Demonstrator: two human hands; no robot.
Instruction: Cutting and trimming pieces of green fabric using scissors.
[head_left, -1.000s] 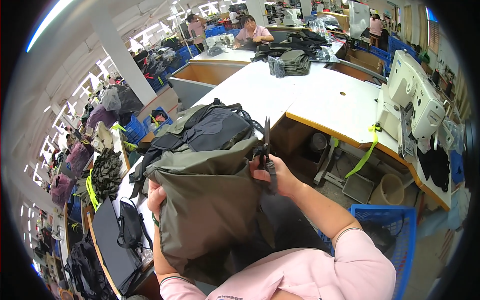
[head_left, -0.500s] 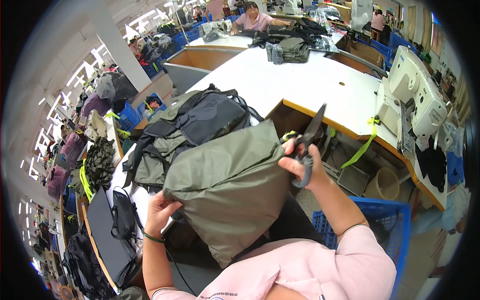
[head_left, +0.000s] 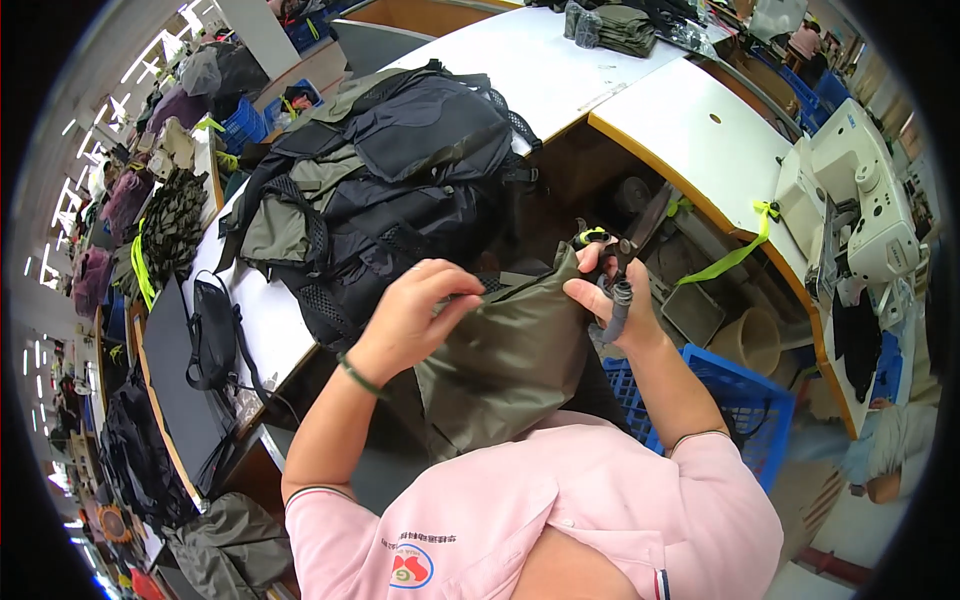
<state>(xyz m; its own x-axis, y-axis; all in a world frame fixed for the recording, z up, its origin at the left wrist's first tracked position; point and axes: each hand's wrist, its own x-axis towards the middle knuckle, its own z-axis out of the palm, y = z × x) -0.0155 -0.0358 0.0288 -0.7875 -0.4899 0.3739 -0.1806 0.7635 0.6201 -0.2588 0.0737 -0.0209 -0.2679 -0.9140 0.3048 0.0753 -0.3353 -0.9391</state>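
A pair of scissors (head_left: 617,297) with grey-wrapped handles is in my right hand (head_left: 632,310), its blades foreshortened. The thumb and fingers of that hand also pinch the upper right corner of an olive-green fabric bag or panel (head_left: 510,360), which hangs in front of my body. At the fabric's upper left edge is my left hand (head_left: 415,310), its fingers bent and the fingertips close to the thumb; what they hold, if anything, is too small to make out. Beyond the hands, a black and olive backpack (head_left: 430,140) lies on the white table.
A white sewing machine (head_left: 850,190) stands on the table (head_left: 690,125) at the right, with a neon-yellow strap (head_left: 740,255) hanging nearby. Below are a blue crate (head_left: 720,400) and a beige bin (head_left: 750,340). A black strapped pouch (head_left: 212,330) lies at the left.
My left hand has left the fabric's left corner and moved up and right to its upper edge. The fabric hangs more folded, and the scissors' blades have turned from view. The head view has tilted down.
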